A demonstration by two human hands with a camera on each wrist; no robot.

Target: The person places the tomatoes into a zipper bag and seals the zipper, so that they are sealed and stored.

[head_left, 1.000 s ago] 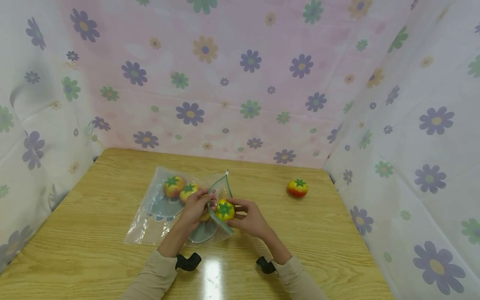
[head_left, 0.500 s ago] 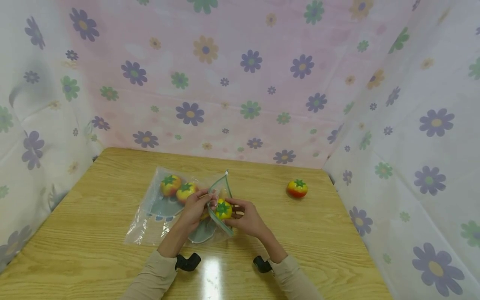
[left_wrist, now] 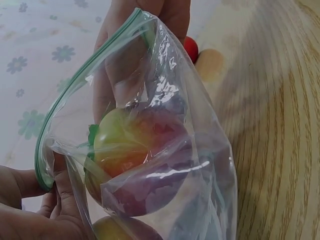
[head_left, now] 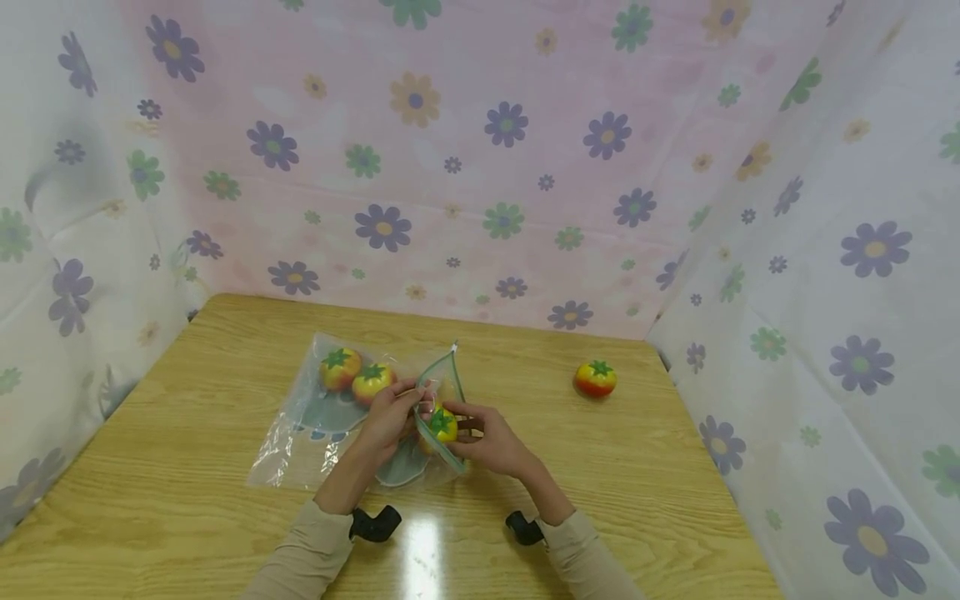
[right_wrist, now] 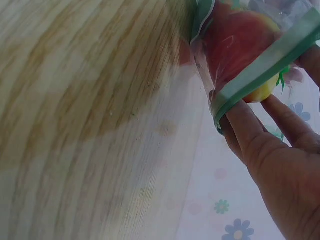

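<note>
A clear zip bag (head_left: 281, 462) with a green closing strip lies on the table, its mouth held up and spread toward the right. My left hand (head_left: 386, 421) pinches the near side of that mouth. Inside the mouth is a yellow-and-red toy tomato (head_left: 444, 425) with a green leafy top, which my right hand (head_left: 491, 440) grips between fingers and thumb. The right wrist view shows these fingers (right_wrist: 250, 132) reaching past the strip under the tomato (right_wrist: 240, 45). Two more tomatoes rest deeper in the bag, one (head_left: 341, 369) farther left and one (head_left: 372, 384) beside my left hand.
A single toy tomato (head_left: 596, 379) sits outside the bag, toward the table's back right. The wooden table (head_left: 615, 500) is bordered by flowered cloth (head_left: 465, 183) at the back and both sides. Black wrist mounts (head_left: 377, 524) sit on both forearms.
The right hand has moved slightly left, carrying its tomato farther into the bag mouth. The two tomatoes deeper in the bag have shifted a little left. The left hand stays on the bag.
</note>
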